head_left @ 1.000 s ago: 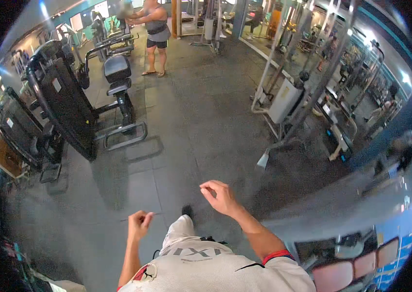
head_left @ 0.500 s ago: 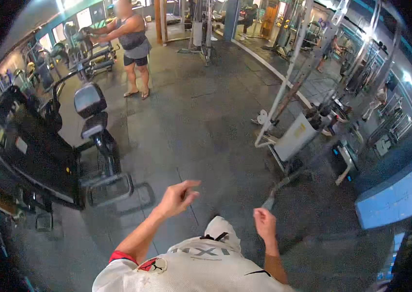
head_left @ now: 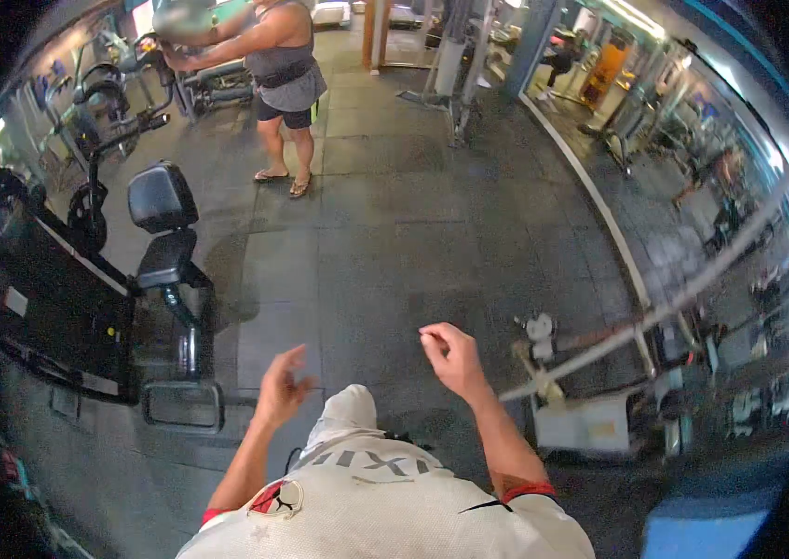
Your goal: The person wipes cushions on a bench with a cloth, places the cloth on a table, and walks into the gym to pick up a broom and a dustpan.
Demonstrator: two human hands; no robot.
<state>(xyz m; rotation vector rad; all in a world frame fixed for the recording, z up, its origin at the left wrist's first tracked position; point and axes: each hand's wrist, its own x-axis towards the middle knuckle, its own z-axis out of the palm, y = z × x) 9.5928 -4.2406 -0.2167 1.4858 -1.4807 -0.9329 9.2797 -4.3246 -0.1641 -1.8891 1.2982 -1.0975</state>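
My left hand [head_left: 284, 388] hangs in the air in front of my body, its fingers loosely bent and apart, with nothing in it. Across from it, my right hand [head_left: 453, 360] is also raised over the floor, loosely curled with a gap between thumb and fingers. I see nothing held there. Neither hand touches anything. Below them is the pale shirt [head_left: 367, 508] I wear, with dark lettering, and a white shoe or trouser leg [head_left: 343, 412] pokes out ahead of it. Nearest to my right hand is a weight machine [head_left: 581, 421] with a pale panel.
A seated exercise machine with a black padded seat [head_left: 167, 259] stands on the left. Farther ahead, a person in sandals [head_left: 285, 88] reaches toward a machine. Dark rubber floor tiles [head_left: 385, 242] run forward. Along the right is a mirrored wall [head_left: 632, 177], with a blue surface [head_left: 702, 536] low down.
My view has moved forward and turned, bringing the person ahead closer. My right hand has swung forward and up; my left hand has dropped back slightly. The right-hand machine sits lower in view.
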